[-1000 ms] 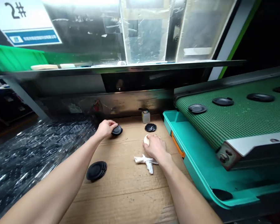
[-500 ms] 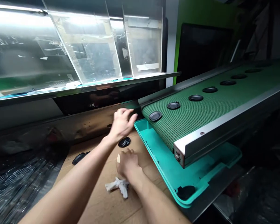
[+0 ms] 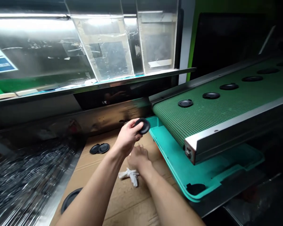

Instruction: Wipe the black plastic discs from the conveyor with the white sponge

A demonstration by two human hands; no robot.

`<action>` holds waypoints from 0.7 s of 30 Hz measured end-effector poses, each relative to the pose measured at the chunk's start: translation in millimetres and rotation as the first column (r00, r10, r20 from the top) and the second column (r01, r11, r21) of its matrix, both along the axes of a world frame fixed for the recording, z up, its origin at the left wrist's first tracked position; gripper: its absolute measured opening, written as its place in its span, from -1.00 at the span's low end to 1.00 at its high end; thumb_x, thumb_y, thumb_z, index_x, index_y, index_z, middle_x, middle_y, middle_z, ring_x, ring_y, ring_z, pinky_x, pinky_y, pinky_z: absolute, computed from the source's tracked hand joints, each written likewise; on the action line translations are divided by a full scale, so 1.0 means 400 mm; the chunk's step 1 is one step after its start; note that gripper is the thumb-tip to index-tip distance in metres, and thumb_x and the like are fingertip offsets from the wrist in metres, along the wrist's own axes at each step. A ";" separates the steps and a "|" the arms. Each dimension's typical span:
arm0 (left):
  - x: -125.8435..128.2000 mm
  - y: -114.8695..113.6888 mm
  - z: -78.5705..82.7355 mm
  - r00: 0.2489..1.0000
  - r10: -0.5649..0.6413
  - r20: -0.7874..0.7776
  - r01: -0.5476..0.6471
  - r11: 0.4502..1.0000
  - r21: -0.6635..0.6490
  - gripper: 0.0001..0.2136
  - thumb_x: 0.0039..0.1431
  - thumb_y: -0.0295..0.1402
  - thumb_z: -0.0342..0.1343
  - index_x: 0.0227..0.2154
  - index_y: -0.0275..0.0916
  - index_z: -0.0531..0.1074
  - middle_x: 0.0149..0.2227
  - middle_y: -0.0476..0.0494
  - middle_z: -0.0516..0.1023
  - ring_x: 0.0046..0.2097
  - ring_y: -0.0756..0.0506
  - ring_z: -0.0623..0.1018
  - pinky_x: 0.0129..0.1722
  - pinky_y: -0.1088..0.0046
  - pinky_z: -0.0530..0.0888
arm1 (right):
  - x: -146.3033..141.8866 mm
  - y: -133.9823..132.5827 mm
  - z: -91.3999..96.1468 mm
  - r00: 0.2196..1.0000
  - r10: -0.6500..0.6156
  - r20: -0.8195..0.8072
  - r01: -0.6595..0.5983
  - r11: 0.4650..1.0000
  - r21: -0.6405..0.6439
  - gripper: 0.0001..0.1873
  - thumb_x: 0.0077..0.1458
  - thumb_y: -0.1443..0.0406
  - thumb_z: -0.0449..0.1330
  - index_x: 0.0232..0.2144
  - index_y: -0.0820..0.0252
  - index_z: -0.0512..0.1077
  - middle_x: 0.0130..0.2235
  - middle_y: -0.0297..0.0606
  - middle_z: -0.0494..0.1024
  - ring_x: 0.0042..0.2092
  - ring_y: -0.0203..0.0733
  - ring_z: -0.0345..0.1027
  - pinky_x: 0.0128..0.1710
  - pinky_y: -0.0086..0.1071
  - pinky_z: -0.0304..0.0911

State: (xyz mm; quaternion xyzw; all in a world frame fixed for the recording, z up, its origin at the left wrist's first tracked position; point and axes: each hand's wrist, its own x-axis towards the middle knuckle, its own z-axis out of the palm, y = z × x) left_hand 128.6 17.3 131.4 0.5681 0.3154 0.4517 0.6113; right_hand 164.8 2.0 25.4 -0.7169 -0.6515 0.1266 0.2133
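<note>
The black rubber disc (image 3: 142, 126) at centre looks matt and smooth, and the rough brown corrugated cardboard (image 3: 113, 201) beneath it is dull paper. A soft white cloth rag (image 3: 129, 175) lies crumpled there. To the right, the teal plastic tray (image 3: 179, 164) is smooth and glossy, the green conveyor belt (image 3: 191, 122) has a fine woven texture, and its metal side rail (image 3: 238, 121) shines. Upper left, clear acrylic panels (image 3: 103, 47) look scratched and glossy.

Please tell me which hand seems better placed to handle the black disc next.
Probably the left hand: its fingers hold the black disc near the green conveyor belt, while the right hand sits lower, beside the white cloth.
</note>
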 end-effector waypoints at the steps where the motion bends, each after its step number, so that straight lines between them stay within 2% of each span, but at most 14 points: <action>1: -0.065 -0.010 -0.037 0.999 0.003 0.044 0.001 0.996 -0.092 -0.71 0.03 -0.38 0.28 -0.13 -0.25 0.52 -0.20 -0.21 0.56 -0.36 0.00 0.49 -0.46 0.56 0.40 | -0.001 0.001 -0.002 1.000 0.003 0.014 -0.003 1.000 -0.013 -0.62 0.07 0.24 0.16 -0.05 0.23 0.43 -0.03 0.03 0.46 0.02 0.08 0.32 -0.08 -0.17 0.31; 3: -0.187 -0.030 -0.119 0.996 0.049 0.080 -0.028 0.970 -0.242 -0.69 0.05 -0.44 0.25 -0.10 -0.27 0.53 -0.16 -0.24 0.57 -0.34 0.01 0.51 -0.46 0.59 0.41 | -0.003 -0.001 -0.007 0.999 0.008 0.042 -0.007 1.000 -0.016 -0.64 0.07 0.23 0.16 -0.08 0.21 0.44 -0.07 0.01 0.47 -0.01 0.06 0.34 -0.12 -0.20 0.31; 5: -0.282 -0.044 -0.196 0.989 0.130 0.075 -0.098 0.938 -0.332 -0.67 0.03 -0.48 0.25 -0.08 -0.28 0.52 -0.13 -0.24 0.58 -0.31 0.01 0.53 -0.44 0.60 0.44 | -0.002 -0.003 -0.010 0.997 0.004 0.074 -0.005 1.000 0.016 -0.67 0.09 0.23 0.14 -0.10 0.20 0.44 -0.08 0.00 0.47 -0.02 0.06 0.34 -0.13 -0.21 0.29; 7: -0.339 -0.050 -0.254 0.971 0.226 0.074 -0.184 0.912 -0.366 -0.63 -0.01 -0.51 0.29 -0.07 -0.26 0.51 -0.13 -0.21 0.59 -0.29 0.01 0.55 -0.41 0.60 0.46 | 0.000 -0.004 -0.011 0.997 0.001 0.077 -0.004 0.999 0.034 -0.69 0.09 0.21 0.15 -0.12 0.18 0.45 -0.09 -0.04 0.48 -0.02 0.05 0.35 -0.12 -0.22 0.28; 9: -0.366 -0.048 -0.287 0.947 0.305 0.099 -0.251 0.897 -0.364 -0.64 -0.05 -0.50 0.32 -0.12 -0.27 0.52 -0.18 -0.17 0.60 -0.32 0.03 0.55 -0.43 0.62 0.44 | 0.001 -0.002 -0.009 1.000 0.015 -0.014 -0.014 0.997 0.078 -0.69 0.10 0.19 0.16 -0.10 0.13 0.46 -0.10 -0.11 0.50 -0.05 -0.02 0.36 -0.10 -0.26 0.26; 11: -0.375 -0.041 -0.297 0.929 0.339 0.149 -0.269 0.895 -0.356 -0.71 -0.06 -0.49 0.33 -0.20 -0.30 0.53 -0.28 -0.14 0.60 -0.39 0.05 0.53 -0.51 0.65 0.38 | -0.006 -0.002 -0.002 0.976 0.107 -0.192 -0.071 0.980 0.184 -0.64 0.12 0.14 0.16 -0.05 0.08 0.44 -0.08 -0.20 0.50 -0.09 -0.12 0.38 -0.10 -0.33 0.26; 14: -0.382 -0.030 -0.292 0.910 0.328 0.253 -0.213 0.894 -0.393 -0.77 -0.04 -0.49 0.30 -0.25 -0.36 0.54 -0.36 -0.13 0.59 -0.43 0.06 0.51 -0.57 0.65 0.33 | -0.036 -0.018 0.011 0.862 0.317 -0.395 -0.197 0.928 0.315 -0.59 0.12 0.08 0.18 -0.02 0.09 0.43 -0.10 -0.27 0.51 -0.21 -0.21 0.38 -0.19 -0.38 0.29; 16: -0.388 -0.026 -0.288 0.880 0.332 0.340 -0.147 0.870 -0.470 -0.80 -0.01 -0.49 0.27 -0.26 -0.38 0.54 -0.35 -0.14 0.60 -0.39 0.02 0.53 -0.49 0.60 0.41 | -0.065 -0.035 0.016 0.815 0.402 -0.417 -0.267 0.900 0.345 -0.61 0.09 0.09 0.20 -0.06 0.10 0.46 -0.15 -0.29 0.52 -0.27 -0.23 0.37 -0.26 -0.38 0.28; 18: -0.394 -0.023 -0.288 0.829 0.366 0.423 -0.075 0.823 -0.563 -0.86 0.04 -0.46 0.24 -0.30 -0.37 0.53 -0.35 -0.13 0.59 -0.37 0.00 0.54 -0.43 0.55 0.47 | -0.092 -0.052 0.017 0.795 0.453 -0.402 -0.322 0.879 0.353 -0.62 0.07 0.12 0.22 -0.08 0.10 0.47 -0.22 -0.30 0.51 -0.32 -0.24 0.34 -0.32 -0.38 0.26; 21: -0.405 -0.022 -0.289 0.778 0.390 0.493 0.020 0.768 -0.640 -0.89 0.12 -0.37 0.19 -0.36 -0.32 0.49 -0.40 -0.08 0.57 -0.42 0.00 0.53 -0.45 0.51 0.47 | -0.106 -0.059 0.018 0.773 0.475 -0.421 -0.358 0.874 0.328 -0.61 0.06 0.12 0.22 -0.06 0.10 0.47 -0.24 -0.30 0.51 -0.34 -0.24 0.34 -0.36 -0.39 0.25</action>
